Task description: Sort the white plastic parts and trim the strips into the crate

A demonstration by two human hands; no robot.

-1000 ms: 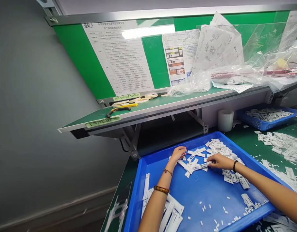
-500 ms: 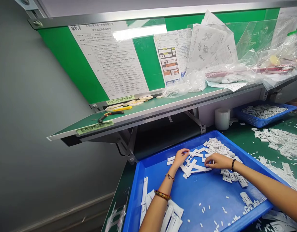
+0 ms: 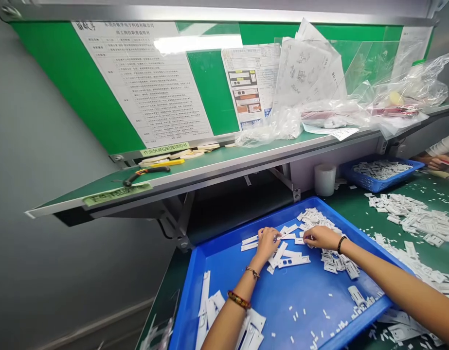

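My left hand [image 3: 268,243] is closed, fingers curled down at the near end of a white plastic strip [image 3: 288,236] in the blue tray [image 3: 193,287]. To its right, my right hand [image 3: 322,238] is also closed, thumb and fingers pinched together; what lies between them is too small to make out. Below the hands are several loose white strips with cut-outs, one a long strip with two square holes [image 3: 294,262]. Smaller white plastic pieces [image 3: 315,217] are heaped behind and beneath my right hand. More long white strips [image 3: 204,301] lie by my left forearm.
Tiny white bits and piles of white parts [image 3: 424,223] cover the green table at right. A blue basket [image 3: 381,183] and white roll [image 3: 325,180] stand behind. Pliers [image 3: 146,174] lie on the overhead shelf [image 3: 206,170]. Another person's hand [image 3: 441,162] shows at far right.
The camera view has shifted, so the scene sits further left. My left fingers have curled down to a strip, and the two-holed strip now lies flat below. Another person's hand has come into view.
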